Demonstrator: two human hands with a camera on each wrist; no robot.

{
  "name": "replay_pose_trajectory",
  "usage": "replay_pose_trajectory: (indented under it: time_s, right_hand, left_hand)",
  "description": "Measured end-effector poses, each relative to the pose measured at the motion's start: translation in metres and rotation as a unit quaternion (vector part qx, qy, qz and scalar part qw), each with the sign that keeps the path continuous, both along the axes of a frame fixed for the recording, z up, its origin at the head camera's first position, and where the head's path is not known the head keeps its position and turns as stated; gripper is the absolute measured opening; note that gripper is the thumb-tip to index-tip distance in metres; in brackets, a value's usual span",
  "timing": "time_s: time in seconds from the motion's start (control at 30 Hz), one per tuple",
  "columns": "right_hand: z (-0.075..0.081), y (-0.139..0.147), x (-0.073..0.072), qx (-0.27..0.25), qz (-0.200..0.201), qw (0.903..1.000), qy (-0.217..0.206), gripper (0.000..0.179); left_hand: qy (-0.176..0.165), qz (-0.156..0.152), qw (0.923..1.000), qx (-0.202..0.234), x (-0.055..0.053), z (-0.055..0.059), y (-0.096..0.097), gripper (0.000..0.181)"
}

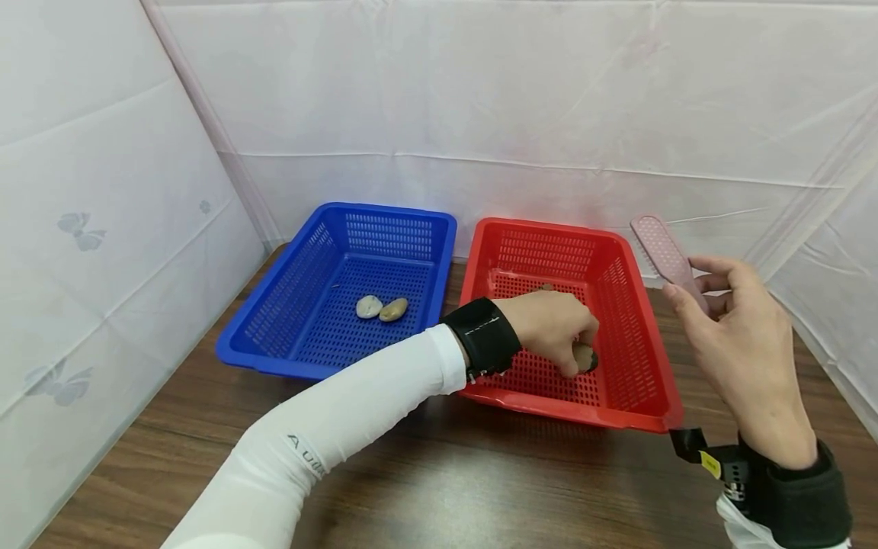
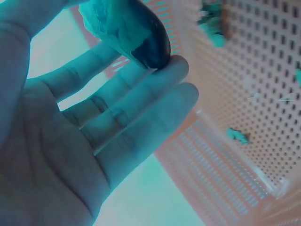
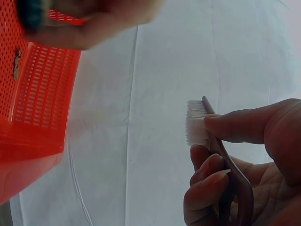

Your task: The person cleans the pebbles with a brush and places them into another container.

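Note:
Inside the red basket (image 1: 658, 358), my left hand (image 1: 552, 324) pinches a stone (image 1: 584, 356), tan with a dark end. The left wrist view, oddly tinted, shows that stone (image 2: 124, 28) between thumb and fingertips, with the other fingers extended beneath it. To the right of the basket, my right hand (image 1: 748, 343) holds a pink brush (image 1: 660, 248) up by its handle. In the right wrist view the brush's pale bristles (image 3: 196, 123) face left, and the thumb presses on its back. Brush and stone are apart.
A blue basket (image 1: 257, 362) on the left holds a whitish stone (image 1: 369, 306) and a yellowish-brown stone (image 1: 394, 309), side by side. Small brown bits (image 1: 546, 287) lie on the red basket's floor. White sheeting (image 1: 425, 91) rises behind the wooden table (image 1: 439, 480).

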State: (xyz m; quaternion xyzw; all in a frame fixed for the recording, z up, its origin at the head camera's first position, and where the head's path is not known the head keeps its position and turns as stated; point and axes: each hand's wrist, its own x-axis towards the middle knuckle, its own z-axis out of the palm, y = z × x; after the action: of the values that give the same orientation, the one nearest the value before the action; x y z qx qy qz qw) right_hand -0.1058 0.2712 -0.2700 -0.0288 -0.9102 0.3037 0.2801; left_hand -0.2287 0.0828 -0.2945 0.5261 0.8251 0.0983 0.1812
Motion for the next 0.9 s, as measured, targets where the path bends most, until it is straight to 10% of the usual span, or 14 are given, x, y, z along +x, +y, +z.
replay_pose_trajectory:
  time_s: [0.4,0.9]
  right_hand:
    - [0.001,-0.001,0.001,0.001,-0.001,1.0,0.003,0.051]
    - [0.001,-0.004,0.004,0.003,0.004,0.9998,0.017,0.052]
  left_hand:
    - [0.03,0.082,0.9803,0.177,0.007,0.024,-0.02,0.03]
    - [-0.104,0.168,0.8984,0.392,0.022,0.029,-0.051,0.04]
